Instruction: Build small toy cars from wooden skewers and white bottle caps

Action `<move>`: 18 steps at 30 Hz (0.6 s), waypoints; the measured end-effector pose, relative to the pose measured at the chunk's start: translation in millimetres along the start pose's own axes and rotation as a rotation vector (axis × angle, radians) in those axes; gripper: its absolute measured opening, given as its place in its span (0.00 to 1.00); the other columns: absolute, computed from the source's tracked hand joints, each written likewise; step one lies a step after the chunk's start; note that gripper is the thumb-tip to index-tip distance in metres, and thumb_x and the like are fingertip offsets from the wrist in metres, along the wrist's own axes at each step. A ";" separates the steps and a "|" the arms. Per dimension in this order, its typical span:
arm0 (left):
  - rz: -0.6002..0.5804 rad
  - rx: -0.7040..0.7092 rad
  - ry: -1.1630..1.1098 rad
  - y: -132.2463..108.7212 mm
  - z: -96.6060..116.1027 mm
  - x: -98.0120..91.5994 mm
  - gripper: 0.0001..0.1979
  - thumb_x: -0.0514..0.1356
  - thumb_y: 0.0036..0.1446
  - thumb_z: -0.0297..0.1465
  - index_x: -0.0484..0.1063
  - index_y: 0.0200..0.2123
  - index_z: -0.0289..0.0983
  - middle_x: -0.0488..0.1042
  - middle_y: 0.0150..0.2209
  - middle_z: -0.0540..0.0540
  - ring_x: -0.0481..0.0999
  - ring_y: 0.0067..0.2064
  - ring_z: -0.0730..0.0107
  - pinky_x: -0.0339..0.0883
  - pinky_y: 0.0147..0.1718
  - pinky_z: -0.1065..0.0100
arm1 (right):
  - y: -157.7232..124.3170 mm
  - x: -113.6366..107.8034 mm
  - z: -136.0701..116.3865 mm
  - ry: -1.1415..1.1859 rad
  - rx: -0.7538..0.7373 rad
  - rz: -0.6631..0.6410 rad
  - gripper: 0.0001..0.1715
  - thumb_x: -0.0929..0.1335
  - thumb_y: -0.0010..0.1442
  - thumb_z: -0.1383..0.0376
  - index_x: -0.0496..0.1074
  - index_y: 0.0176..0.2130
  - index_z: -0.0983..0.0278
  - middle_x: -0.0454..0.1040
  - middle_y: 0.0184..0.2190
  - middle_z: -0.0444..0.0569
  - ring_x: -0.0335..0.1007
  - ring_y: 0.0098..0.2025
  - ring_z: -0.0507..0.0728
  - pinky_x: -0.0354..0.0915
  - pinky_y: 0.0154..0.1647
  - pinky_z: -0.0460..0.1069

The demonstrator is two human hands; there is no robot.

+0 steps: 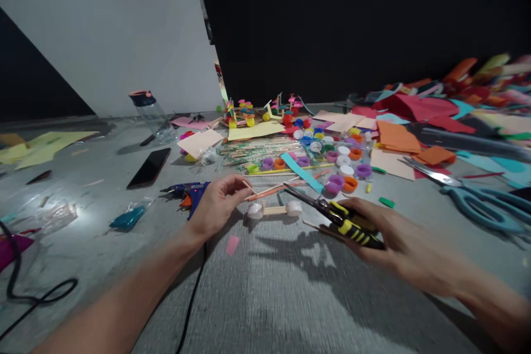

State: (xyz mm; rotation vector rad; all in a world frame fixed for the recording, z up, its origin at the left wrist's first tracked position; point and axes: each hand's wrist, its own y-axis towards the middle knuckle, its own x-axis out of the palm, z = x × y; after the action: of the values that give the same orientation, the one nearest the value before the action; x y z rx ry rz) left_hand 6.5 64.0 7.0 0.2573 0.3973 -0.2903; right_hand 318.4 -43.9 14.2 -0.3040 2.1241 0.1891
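Observation:
My left hand (218,204) is closed, pinching a short thin wooden stick (249,188) between thumb and fingertips. My right hand (385,232) grips long-nose pliers (348,227) with black-and-yellow handles, their jaws pointing left. A thin stick (313,225) pokes out beneath the pliers; I cannot tell how it is held. Between my hands, a small piece made of light sticks (274,211) with a white round part at each end lies on the table. Just behind it are some loose orange and pale sticks (269,192). A blue glue gun (194,194) lies partly behind my left hand.
Coloured bottle caps (335,183), a pack of sticks (261,152) and paper sheets (398,137) spread across the back. Blue-handled scissors (477,204) lie far right. Leftward are a phone (149,168), a clear bottle (153,116) and a black cable (194,293).

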 end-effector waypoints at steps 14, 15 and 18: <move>-0.271 0.216 0.450 17.2 25.1 -5.7 0.09 0.60 0.64 0.34 0.80 0.38 0.39 0.79 0.41 0.44 0.75 0.46 0.59 0.64 0.49 0.60 | -4.5 -1.2 5.2 -0.024 -0.077 0.090 0.27 0.68 0.54 0.60 0.69 0.53 0.61 0.76 0.52 0.57 0.75 0.48 0.68 0.71 0.42 0.60; -0.283 0.237 0.461 18.2 25.6 -5.9 0.09 0.60 0.64 0.34 0.80 0.38 0.39 0.79 0.41 0.44 0.75 0.46 0.59 0.64 0.49 0.60 | -4.5 -1.0 5.9 -0.029 -0.080 0.095 0.27 0.68 0.54 0.60 0.69 0.54 0.61 0.76 0.52 0.57 0.75 0.48 0.68 0.72 0.42 0.60; -0.312 0.286 0.479 19.6 25.0 -6.8 0.08 0.59 0.64 0.32 0.80 0.37 0.40 0.80 0.40 0.45 0.74 0.46 0.60 0.64 0.50 0.59 | -5.0 -0.4 7.0 -0.031 -0.086 0.097 0.28 0.68 0.55 0.59 0.69 0.55 0.60 0.76 0.53 0.55 0.75 0.48 0.68 0.72 0.43 0.60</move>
State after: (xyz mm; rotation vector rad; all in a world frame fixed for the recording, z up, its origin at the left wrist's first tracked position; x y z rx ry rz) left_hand 15.4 76.1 35.8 0.5511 0.8745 -0.5979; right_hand 325.7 -46.9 10.8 -0.2465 2.1052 0.3406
